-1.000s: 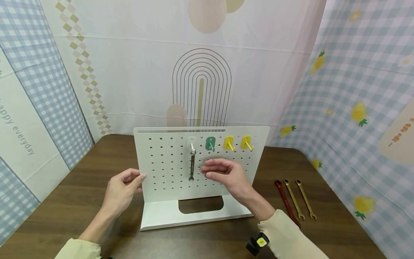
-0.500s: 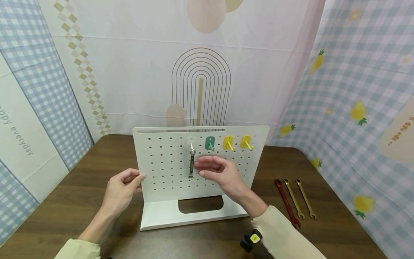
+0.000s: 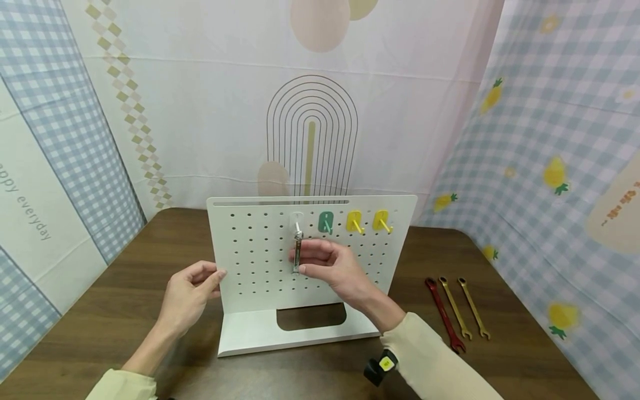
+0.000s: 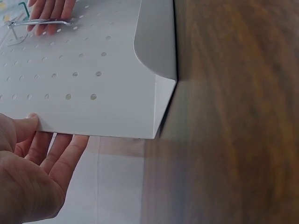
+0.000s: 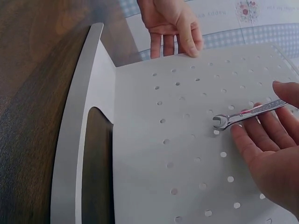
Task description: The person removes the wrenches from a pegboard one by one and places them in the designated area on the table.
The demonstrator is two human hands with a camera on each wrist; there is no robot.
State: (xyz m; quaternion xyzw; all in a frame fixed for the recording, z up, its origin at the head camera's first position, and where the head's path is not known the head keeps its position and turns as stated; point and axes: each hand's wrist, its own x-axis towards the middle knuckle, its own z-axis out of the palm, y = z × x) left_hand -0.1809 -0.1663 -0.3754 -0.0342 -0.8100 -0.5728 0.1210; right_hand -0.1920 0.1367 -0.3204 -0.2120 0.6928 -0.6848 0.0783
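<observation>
A white pegboard (image 3: 260, 250) stands upright on its base. A silver wrench (image 3: 297, 253) hangs from the white hook (image 3: 297, 223) on it, open end downward. My right hand (image 3: 335, 269) is at the wrench, its fingers behind the shank and its thumb in front near the lower part. In the right wrist view those fingers lie fairly straight under the wrench (image 5: 252, 112), with the thumb raised just over it. My left hand (image 3: 187, 291) grips the pegboard's left edge, thumb on the front face and fingers behind, as the left wrist view of the pegboard (image 4: 112, 112) also shows.
Right of the wrench are a green hook (image 3: 326, 221) and two yellow hooks, the nearer one (image 3: 354, 221) beside the green. A red wrench (image 3: 445, 314) and two gold wrenches, one at the far right (image 3: 474, 308), lie on the wooden table (image 3: 520, 344). Patterned cloth surrounds the table.
My right hand has moved left across the pegboard, and its fingers have passed behind the hanging wrench. The left hand has stayed at the pegboard's edge.
</observation>
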